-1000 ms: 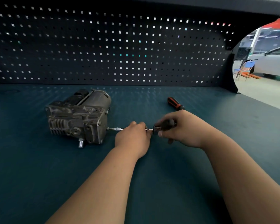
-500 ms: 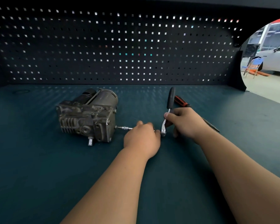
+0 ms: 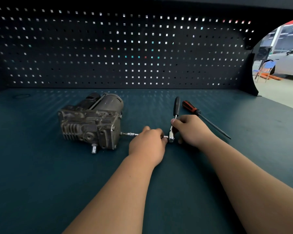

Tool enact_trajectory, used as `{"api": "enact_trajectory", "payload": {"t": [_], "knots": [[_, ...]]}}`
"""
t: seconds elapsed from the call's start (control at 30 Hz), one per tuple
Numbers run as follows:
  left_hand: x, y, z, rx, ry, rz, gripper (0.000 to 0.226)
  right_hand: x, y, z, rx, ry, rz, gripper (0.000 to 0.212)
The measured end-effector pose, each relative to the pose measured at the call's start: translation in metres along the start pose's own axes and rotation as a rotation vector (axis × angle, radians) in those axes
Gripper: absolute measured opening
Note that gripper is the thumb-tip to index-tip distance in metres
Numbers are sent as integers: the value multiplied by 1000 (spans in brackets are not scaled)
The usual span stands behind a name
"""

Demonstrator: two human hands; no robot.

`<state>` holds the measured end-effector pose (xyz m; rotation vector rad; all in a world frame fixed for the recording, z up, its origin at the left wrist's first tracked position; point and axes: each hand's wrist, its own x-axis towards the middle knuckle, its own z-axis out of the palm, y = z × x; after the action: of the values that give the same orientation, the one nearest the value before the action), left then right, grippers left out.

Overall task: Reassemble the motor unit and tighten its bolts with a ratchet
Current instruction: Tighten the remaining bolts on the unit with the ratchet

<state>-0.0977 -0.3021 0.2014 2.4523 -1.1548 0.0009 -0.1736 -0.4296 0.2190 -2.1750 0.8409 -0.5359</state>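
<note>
The grey metal motor unit (image 3: 91,122) lies on the dark teal bench, left of centre. A chrome extension bar (image 3: 130,134) runs from its right face toward my hands. My left hand (image 3: 148,144) wraps round the bar's middle and hides most of it. The ratchet (image 3: 175,115) sits on the bar's right end, its black handle pointing away from me. My right hand (image 3: 191,129) grips the ratchet near its head, thumb on the shaft.
A red-and-black screwdriver (image 3: 203,118) lies on the bench (image 3: 41,174) just behind my right hand, tip pointing right. A black pegboard (image 3: 118,48) closes the back. The bench's right edge (image 3: 281,105) opens onto a workshop floor.
My right hand swung the ratchet handle from lying under my palm to pointing away from me. The camera view shifted slightly; my left hand stayed on the bar.
</note>
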Motion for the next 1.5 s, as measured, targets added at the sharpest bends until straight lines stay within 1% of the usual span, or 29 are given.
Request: {"api": "enact_trajectory", "payload": {"t": [0.13, 0.17, 0.27, 0.33, 0.37, 0.43, 0.53, 0.6, 0.8, 0.9, 0.97, 1.13, 1.27, 1.4, 1.5], "knots": [[1, -1, 0, 6, 7, 13, 27, -8, -3, -9, 45, 75, -122, 23], [1, -1, -1, 10, 6, 21, 28, -11, -4, -13, 43, 65, -152, 20], [2, -2, -2, 5, 7, 38, 28, -22, -5, -28, 38, -107, -248, 5], [2, -3, -3, -3, 13, 44, 27, -29, -5, -34, -35, -201, -302, 9], [2, -2, -3, -1, 15, 45, 27, -31, -6, -35, -64, -217, -316, 12], [2, -1, -3, 13, 14, 44, 27, -32, -7, -35, -60, -207, -323, 12], [1, 0, -2, 37, 11, 40, 28, -28, -7, -32, 0, -136, -296, 6], [0, 0, -1, 43, 12, 44, 30, -25, -6, -29, 28, -81, -270, 6], [-1, 1, 0, 70, 11, 35, 32, -7, -1, -12, 133, 32, -107, 26], [0, 1, 2, 67, 8, 33, 31, 5, 2, 0, 89, 25, 13, 35], [1, 1, 2, 75, 3, 35, 30, 10, 3, 4, 51, 15, 61, 38], [3, 0, 2, 110, -6, 51, 30, 12, 4, 4, 9, 0, 69, 41], [5, -2, 2, 129, -14, 69, 32, 6, 1, 5, 48, 19, -3, 37], [8, -5, 1, 122, -11, 90, 30, -1, -3, 0, 50, 152, -160, 28], [11, -6, 0, 122, -39, 100, 31, -11, -8, -13, 46, 108, -276, 18]]}}
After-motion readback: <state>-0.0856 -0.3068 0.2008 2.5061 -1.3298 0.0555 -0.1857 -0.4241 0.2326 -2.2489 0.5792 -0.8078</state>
